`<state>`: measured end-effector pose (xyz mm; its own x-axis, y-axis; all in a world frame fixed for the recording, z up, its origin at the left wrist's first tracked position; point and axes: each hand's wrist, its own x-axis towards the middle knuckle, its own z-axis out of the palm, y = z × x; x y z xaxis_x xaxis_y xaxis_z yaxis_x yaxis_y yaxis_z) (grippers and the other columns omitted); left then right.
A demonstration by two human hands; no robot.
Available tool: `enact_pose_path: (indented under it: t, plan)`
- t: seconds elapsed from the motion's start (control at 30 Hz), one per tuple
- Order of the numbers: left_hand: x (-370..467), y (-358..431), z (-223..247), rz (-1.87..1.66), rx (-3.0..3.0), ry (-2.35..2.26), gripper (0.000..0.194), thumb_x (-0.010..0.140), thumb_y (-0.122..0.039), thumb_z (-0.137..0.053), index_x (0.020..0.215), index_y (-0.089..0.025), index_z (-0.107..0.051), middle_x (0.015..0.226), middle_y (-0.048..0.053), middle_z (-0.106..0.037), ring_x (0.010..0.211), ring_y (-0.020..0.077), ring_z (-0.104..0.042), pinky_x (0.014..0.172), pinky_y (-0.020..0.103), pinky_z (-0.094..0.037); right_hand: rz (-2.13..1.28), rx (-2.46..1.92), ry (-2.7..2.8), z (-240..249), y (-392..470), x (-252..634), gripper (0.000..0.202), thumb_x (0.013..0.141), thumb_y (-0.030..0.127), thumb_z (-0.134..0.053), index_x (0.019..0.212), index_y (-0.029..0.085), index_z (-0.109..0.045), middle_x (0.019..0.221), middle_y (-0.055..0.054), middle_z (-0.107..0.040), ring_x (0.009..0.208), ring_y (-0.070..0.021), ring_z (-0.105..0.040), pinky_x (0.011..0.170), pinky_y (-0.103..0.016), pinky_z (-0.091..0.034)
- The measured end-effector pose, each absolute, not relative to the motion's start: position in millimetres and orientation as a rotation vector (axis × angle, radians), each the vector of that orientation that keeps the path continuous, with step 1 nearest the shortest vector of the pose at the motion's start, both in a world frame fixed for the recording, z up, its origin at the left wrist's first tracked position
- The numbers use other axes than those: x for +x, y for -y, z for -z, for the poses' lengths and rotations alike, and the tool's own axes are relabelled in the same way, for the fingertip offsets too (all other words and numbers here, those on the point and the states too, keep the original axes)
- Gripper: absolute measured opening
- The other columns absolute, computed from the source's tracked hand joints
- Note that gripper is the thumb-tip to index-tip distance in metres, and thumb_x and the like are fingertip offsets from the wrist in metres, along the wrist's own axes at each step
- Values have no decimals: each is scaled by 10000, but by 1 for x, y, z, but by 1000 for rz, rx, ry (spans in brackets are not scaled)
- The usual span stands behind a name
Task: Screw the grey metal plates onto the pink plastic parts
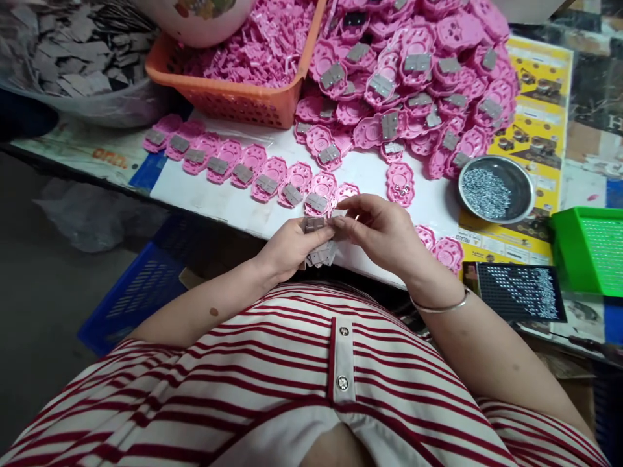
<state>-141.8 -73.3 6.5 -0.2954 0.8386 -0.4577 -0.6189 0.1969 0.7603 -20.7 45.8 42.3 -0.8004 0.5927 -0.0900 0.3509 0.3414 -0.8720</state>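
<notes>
My left hand [285, 251] is closed around a bunch of small flat grey plates [321, 254], held just over the table's front edge. Beside it, my right hand [389, 233] has thumb and fingers pinched together on one light grey plate, partly hidden by the fingers. Just beyond those fingertips lies a pink plastic shell [348, 190], partly covered by the hand. From there a row of pink shells with grey plates on them [267, 178] runs off to the left. Another pink shell [400, 183] with small shiny bits on it lies past my right hand.
A large heap of pink shells [418, 39] rises at the back, next to an orange basket [272, 107] of small pink parts. At right are a metal bowl of screws [487, 188], a black screw tray [511, 292] and a green basket [572, 253]. A bag of grey plates [82, 52] stands back left.
</notes>
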Motion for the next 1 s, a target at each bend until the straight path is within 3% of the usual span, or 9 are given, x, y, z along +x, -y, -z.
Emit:
enact_pose_path:
  t: [0.1,0.2,0.37,0.53,0.67,0.73,0.87,1.0]
  plan:
    - [-142,70,-6,-1523,210,-1200,373,604,-392,-938,828,-145,-771,759,6,-753,693,122,-687,678,221,-546,-1597,-938,2187,-36,-42,-20,300,780,454,-740,822,161,-690,765,-25,-689,680,-106,-559,649,-277,-428]
    - [-143,68,-6,-1492,216,-1195,355,618,-392,-935,805,-139,-771,756,11,-749,672,111,-674,647,206,-533,-1708,-954,1902,-34,-46,-13,264,781,422,-736,808,165,-681,743,-13,-687,634,-91,-541,627,-274,-434]
    - [-143,69,-8,-1419,225,-1219,302,704,-391,-887,839,-149,-768,804,17,-745,607,82,-627,530,177,-477,-1418,-1098,2134,-39,-70,7,112,772,276,-734,837,189,-763,821,-35,-745,756,-131,-623,754,-327,-463]
    - [-143,69,-6,-1411,214,-1267,249,761,-370,-849,851,-156,-758,820,14,-735,608,82,-632,501,166,-477,-1175,-1269,2402,-28,-81,15,163,772,332,-720,842,192,-768,773,-40,-733,676,-139,-575,714,-346,-440]
    - [-142,67,-7,-1420,184,-1247,225,763,-343,-847,839,-151,-759,809,22,-744,627,92,-649,509,166,-478,-959,-1273,2438,-25,-76,15,220,767,343,-720,918,188,-759,877,-67,-724,698,-139,-548,712,-346,-420]
    - [-140,66,-8,-1410,164,-1218,234,744,-338,-861,835,-146,-764,801,24,-752,628,94,-652,534,175,-487,-1028,-1175,2384,-32,-69,13,226,798,376,-699,913,189,-751,887,-73,-718,722,-142,-560,709,-337,-424]
    - [-132,66,-8,-1309,261,-1140,294,676,-340,-908,819,-125,-767,731,19,-743,652,101,-663,638,194,-520,-1488,-922,2287,-47,-50,1,313,821,486,-682,896,188,-745,826,-56,-712,744,-135,-588,685,-296,-443]
    - [-125,70,-7,-1222,273,-1078,299,640,-303,-927,762,-106,-739,695,25,-732,637,103,-668,660,200,-536,-1728,-821,2249,-44,-42,-9,240,803,417,-704,780,178,-706,740,-25,-677,708,-119,-575,679,-279,-447]
